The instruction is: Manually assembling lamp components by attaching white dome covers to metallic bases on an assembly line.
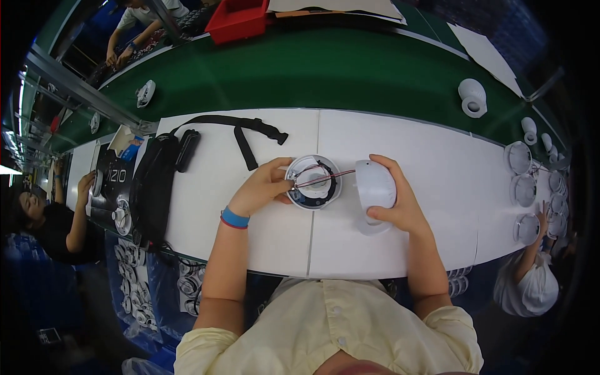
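Observation:
My left hand (265, 186) is closed on the rim of a round white housing (338, 190) with a black ring and a white inner part. Its thumb and fingers pinch the left side, close to where red and dark wires (320, 180) begin. Those wires stretch right to a smooth white domed cover (375, 185). Around that cover my right hand (400, 209) is wrapped, thumb in front and fingers over the top. The cover stands tilted on its side, apart from the housing. Its inner side faces left and is mostly hidden.
A black bag (156, 187) with a strap lies at left on the white worktop (250, 250). Behind runs a green conveyor belt (350, 81) carrying white fixtures (473, 98) and a red bin (237, 22). Several round white parts (524, 190) stand at right. Co-workers sit on both sides.

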A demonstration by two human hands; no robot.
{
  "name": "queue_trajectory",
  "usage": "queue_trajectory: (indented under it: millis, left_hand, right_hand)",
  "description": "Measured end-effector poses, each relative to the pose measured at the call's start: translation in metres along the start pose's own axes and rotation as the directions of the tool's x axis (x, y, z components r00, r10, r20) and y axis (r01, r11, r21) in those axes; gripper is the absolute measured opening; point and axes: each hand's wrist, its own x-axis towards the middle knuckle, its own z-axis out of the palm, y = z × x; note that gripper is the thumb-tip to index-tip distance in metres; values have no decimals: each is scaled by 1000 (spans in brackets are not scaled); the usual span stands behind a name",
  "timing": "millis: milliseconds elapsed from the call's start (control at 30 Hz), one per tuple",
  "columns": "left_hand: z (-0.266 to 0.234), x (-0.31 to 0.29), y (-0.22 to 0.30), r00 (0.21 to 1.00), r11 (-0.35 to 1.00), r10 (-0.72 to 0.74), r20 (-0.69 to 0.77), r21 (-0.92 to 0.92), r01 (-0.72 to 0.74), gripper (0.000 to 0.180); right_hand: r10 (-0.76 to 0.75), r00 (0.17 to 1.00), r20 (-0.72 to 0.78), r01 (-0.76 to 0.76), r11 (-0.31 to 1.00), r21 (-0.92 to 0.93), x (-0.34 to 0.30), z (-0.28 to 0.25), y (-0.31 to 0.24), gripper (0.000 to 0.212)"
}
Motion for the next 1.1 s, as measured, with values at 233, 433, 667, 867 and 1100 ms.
queue_trajectory:
  millis: [233, 433, 667, 867, 1100]
  left_hand:
    - [23, 3, -3, 993, 990, 25, 115, -143, -8, 63]
    - [78, -3, -23, 984, 932, 145, -104, -318, -171, 67]
    - [112, 1, -45, 945, 860, 258, -203, -397, -320, 74]
    - [110, -2, -44, 932, 831, 317, -178, -422, -363, 76]
    - [109, 1, -47, 922, 841, 338, -188, -380, -385, 77]
  right_hand:
    - [-527, 824, -207, 409, 807, -425, 5, -3, 37, 100]
    - [-675, 701, -232, 203, 500, -842, -20, 3, 31, 91]
    - [-67, 915, -397, 23, 993, -114, -22, 87, 52, 18]
    - [-373, 899, -231, 215, 833, -510, -11, 70, 25, 8]
    - [-465, 885, -9, 295, 577, -761, -10, 66, 19, 12]
